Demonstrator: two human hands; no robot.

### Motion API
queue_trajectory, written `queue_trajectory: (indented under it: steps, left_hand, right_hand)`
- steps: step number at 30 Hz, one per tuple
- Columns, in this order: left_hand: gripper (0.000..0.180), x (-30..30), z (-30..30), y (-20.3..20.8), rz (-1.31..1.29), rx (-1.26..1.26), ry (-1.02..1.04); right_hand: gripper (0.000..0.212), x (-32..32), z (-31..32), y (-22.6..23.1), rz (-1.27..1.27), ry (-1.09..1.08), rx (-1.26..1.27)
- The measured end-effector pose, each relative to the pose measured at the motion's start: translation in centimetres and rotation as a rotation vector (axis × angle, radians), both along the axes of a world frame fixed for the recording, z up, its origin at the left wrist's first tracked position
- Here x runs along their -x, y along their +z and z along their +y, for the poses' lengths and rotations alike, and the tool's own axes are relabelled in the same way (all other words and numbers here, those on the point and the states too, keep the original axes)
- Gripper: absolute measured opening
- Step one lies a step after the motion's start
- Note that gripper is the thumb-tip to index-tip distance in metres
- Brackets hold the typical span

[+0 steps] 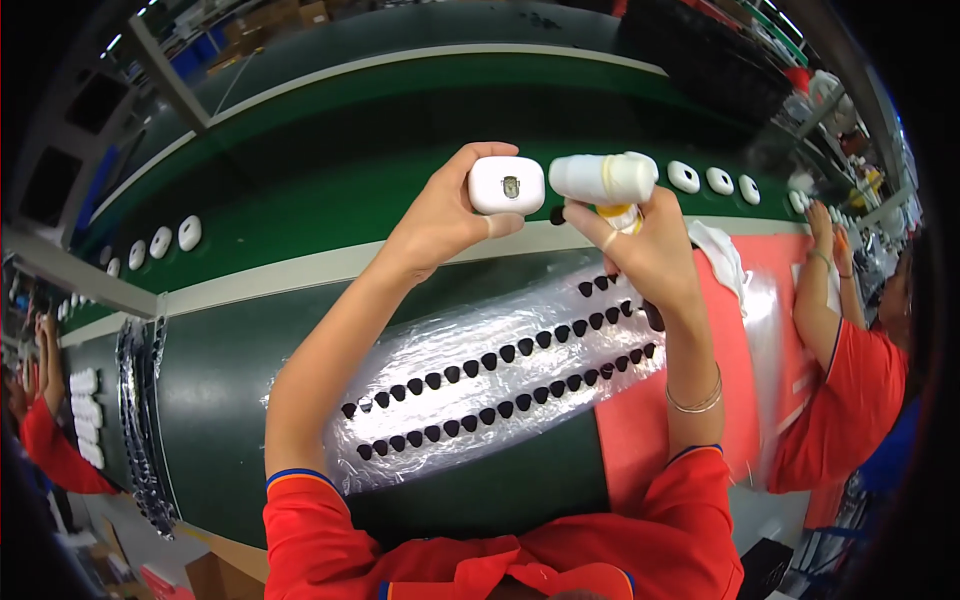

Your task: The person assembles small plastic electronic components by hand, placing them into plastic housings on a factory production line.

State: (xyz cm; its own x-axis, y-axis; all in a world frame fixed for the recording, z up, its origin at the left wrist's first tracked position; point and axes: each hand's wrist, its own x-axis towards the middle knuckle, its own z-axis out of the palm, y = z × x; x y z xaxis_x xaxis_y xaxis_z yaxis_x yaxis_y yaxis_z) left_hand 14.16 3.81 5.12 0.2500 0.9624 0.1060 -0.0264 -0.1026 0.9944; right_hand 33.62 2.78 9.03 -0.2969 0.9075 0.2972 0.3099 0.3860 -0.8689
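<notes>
My left hand point(455, 215) grips a white rounded plastic housing point(506, 186) with a small dark recess in its face, raised over the green conveyor belt point(350, 190). Closed around a thick white cylindrical object point(600, 179) with a yellowish band, my right hand point(655, 245) keeps it just right of the housing, the two apart. A yellow-and-white part shows beneath the cylinder; its exact kind is unclear. Between the hands is a small black piece point(558, 215). Below them, rows of small black caps point(487, 360) lie on clear plastic film point(400, 330).
More white housings point(683, 177) rest on the belt at right, others point(189, 233) at left. A pink mat point(640, 440) and white cloth point(717, 250) lie beside my right arm. Co-workers in red sit at right point(845, 390) and far left point(55, 445). Black strips point(140, 420) hang left.
</notes>
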Motion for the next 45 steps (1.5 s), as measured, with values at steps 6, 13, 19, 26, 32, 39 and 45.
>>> queue_trajectory:
  steps: [6, 13, 19, 26, 32, 39, 45]
  left_hand:
    - [0.059, -2.4, -1.3, -0.5, 0.030, -0.037, -0.080]
    - [0.052, -2.6, -1.7, 0.1, -0.097, 0.092, -0.164]
    - [0.049, -2.1, -1.4, 0.1, -0.093, 0.123, -0.187]
    - [0.042, -1.1, -0.7, 0.4, -0.029, 0.093, -0.084]
    - [0.043, -0.7, 0.1, -1.6, -0.044, 0.119, -0.141]
    - [0.051, 4.7, 4.4, -4.1, 0.911, -0.084, 0.352]
    - [0.059, 9.4, 5.7, -5.7, 1.309, -0.198, 0.457]
  right_hand:
    - [0.025, -0.1, 0.3, -0.5, -0.018, -0.025, -0.104]
    - [0.028, 0.2, 0.1, -0.6, -0.092, 0.041, 0.008]
    - [0.031, 0.5, 0.3, -0.8, -0.137, 0.028, 0.059]
    - [0.040, 1.1, -0.4, -1.0, 0.151, 0.054, -0.270]
    - [0.030, 1.1, 0.2, -2.0, -0.266, 0.136, -0.079]
    - [0.031, -1.3, 1.4, -1.2, -0.321, 0.056, -0.064]
    - [0.029, -3.1, 2.8, -5.6, -0.828, 0.148, 0.116]
